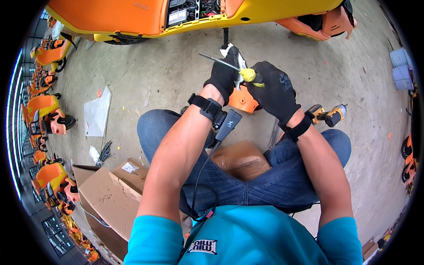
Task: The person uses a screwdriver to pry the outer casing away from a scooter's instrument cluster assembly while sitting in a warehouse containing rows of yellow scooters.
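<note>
My right hand (pixel 274 88), in a black glove, is closed round the yellow handle of a screwdriver (pixel 247 74). Its bare metal shaft slants up to the left, passing in front of my left hand. My left hand (pixel 222 74), also gloved in black, is closed on a crumpled white piece (pixel 241 66) that looks like thin plastic or paper. What lies inside that wrap is hidden. Just below both hands, an orange plastic part (pixel 243 100) shows between my knees. Ahead of my hands is the underside edge of a yellow and orange scooter (pixel 194 27).
The scooter's open bay (pixel 194 11) shows wiring. A yellow and black power drill (pixel 333 115) lies beside my right knee. A taped carton (pixel 240 160) sits between my legs; an opened cardboard box (pixel 110 194) stands left, near a white sheet (pixel 97 112). More scooters (pixel 42 108) line the left.
</note>
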### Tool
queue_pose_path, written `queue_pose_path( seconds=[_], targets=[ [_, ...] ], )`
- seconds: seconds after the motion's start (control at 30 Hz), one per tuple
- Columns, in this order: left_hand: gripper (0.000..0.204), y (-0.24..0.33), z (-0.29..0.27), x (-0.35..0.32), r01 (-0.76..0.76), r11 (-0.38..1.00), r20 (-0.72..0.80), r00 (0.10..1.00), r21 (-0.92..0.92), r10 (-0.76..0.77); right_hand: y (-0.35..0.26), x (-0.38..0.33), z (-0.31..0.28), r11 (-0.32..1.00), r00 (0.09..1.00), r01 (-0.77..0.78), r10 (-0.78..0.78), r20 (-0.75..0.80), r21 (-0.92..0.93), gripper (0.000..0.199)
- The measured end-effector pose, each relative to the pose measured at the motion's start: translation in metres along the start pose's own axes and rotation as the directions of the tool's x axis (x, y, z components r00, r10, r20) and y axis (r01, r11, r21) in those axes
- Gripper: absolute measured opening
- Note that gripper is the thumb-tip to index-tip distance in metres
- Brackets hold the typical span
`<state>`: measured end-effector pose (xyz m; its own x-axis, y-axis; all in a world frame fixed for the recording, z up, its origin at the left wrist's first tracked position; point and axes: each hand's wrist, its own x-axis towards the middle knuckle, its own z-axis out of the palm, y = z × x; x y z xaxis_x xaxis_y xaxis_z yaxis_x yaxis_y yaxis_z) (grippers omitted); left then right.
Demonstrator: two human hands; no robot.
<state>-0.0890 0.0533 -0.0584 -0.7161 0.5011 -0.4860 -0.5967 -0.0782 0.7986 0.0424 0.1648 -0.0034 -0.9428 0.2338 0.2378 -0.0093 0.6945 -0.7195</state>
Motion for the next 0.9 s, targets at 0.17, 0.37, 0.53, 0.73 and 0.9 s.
queue_pose_path(
  seconds=[0.17, 0.37, 0.53, 0.73, 0.9],
  targets=[
    [0.042, 0.018, -0.015, -0.001, 0.029, 0.999, -0.093, 0.995, 0.045, -0.025, 0.014, 0.000, 0.002, 0.994, 0.994, -0.107, 0.107, 0.016, -0.017, 0.025],
    [0.047, 0.039, -0.026, -0.003, -0.222, 0.922, -0.325, 0.888, 0.317, 0.326, 0.031, 0.004, -0.002, 0.927, 0.901, -0.374, 0.372, 0.223, -0.036, 0.025],
    [0.048, 0.045, -0.058, 0.013, -0.305, 0.830, -0.372, 0.784, 0.467, 0.497, 0.047, 0.003, 0.005, 0.935, 0.906, -0.342, 0.354, 0.230, -0.095, 0.023],
    [0.046, 0.055, -0.058, -0.011, -0.361, 0.919, -0.043, 0.927, 0.160, 0.372, 0.046, 0.012, -0.005, 0.947, 0.948, -0.312, 0.304, 0.097, 0.076, 0.022],
    [0.048, 0.063, -0.034, -0.038, -0.252, 0.967, 0.065, 0.965, -0.021, 0.253, 0.008, 0.019, -0.035, 0.740, 0.908, -0.413, 0.383, 0.172, 0.530, 0.023]
  ],
)
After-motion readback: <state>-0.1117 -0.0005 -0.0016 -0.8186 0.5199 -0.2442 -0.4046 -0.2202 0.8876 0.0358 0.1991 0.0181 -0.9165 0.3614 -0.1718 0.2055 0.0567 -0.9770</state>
